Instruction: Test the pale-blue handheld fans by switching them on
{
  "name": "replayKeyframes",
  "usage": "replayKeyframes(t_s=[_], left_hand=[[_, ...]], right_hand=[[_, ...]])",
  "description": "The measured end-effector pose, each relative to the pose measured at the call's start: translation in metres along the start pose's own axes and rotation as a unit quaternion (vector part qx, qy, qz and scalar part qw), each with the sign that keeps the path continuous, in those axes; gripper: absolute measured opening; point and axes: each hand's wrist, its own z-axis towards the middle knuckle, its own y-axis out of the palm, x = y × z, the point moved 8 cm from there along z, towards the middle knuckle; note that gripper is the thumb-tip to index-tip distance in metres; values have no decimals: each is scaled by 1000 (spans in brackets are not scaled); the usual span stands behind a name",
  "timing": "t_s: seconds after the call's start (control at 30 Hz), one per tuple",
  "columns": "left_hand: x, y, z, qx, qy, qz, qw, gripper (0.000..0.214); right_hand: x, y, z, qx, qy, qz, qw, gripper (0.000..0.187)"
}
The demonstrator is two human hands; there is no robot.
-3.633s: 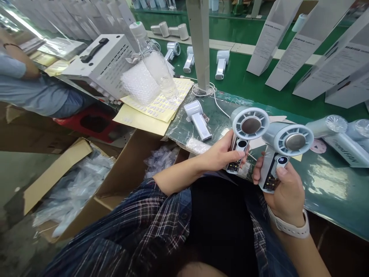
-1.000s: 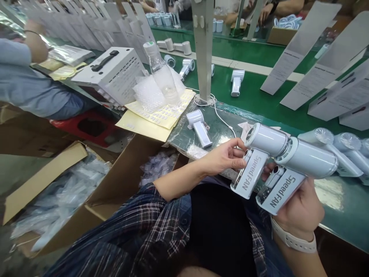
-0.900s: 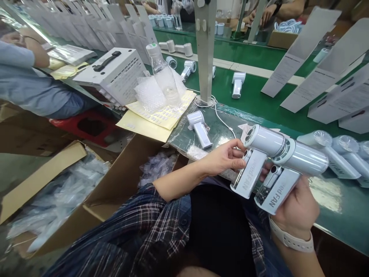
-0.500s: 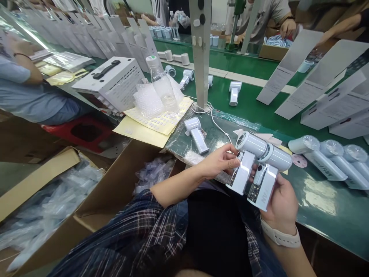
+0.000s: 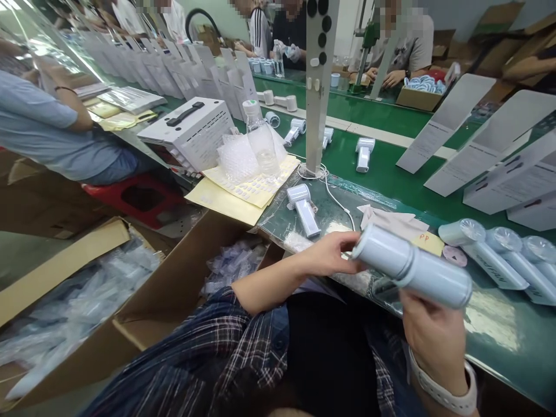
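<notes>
Two pale blue handheld fans are held end to end above the bench edge, their round barrels forming one long cylinder. My left hand (image 5: 330, 255) grips the nearer fan (image 5: 380, 251) from the left, fingers curled against its end. My right hand (image 5: 432, 336), with a white wristband, is wrapped round the handle of the second fan (image 5: 438, 281) from below; the handles are mostly hidden. Both fans are tilted with their tops toward me.
Green bench (image 5: 499, 324) with three bagged fans (image 5: 486, 255) at right, a loose fan (image 5: 303, 207), sticker sheets (image 5: 252, 185), a bottle (image 5: 263, 139), a white post (image 5: 319, 81) and cable. Cardboard boxes of plastic bags (image 5: 87, 289) at left. A seated person (image 5: 47, 133) at left, others beyond the belt.
Both fans have been rolled from fronts facing me, to sides showing their lettering, to tops showing. My head has lifted, revealing more of the far line.
</notes>
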Motion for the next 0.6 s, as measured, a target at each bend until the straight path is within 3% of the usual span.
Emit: replayKeyframes(t_s=[0.1,0.2,0.37,0.47,0.53,0.6], left_hand=[[21,5,-2,-35,116,89,989,38],[34,8,-9,-41,191,172,965,24],[49,13,-26,-51,271,237,932,22],[48,17,-21,-61,292,310,903,24],[45,17,-11,-70,294,384,872,26],[50,6,-5,-47,299,444,844,29]], right_hand=[[-23,12,-6,-92,-113,-63,987,58],[-42,17,-11,-131,-197,-69,969,52],[-49,18,-16,-131,-222,-62,964,43],[-39,16,-14,-151,-248,-70,954,44],[-30,10,-3,-170,-265,-128,941,55],[-28,-5,15,-146,-283,-240,917,61]])
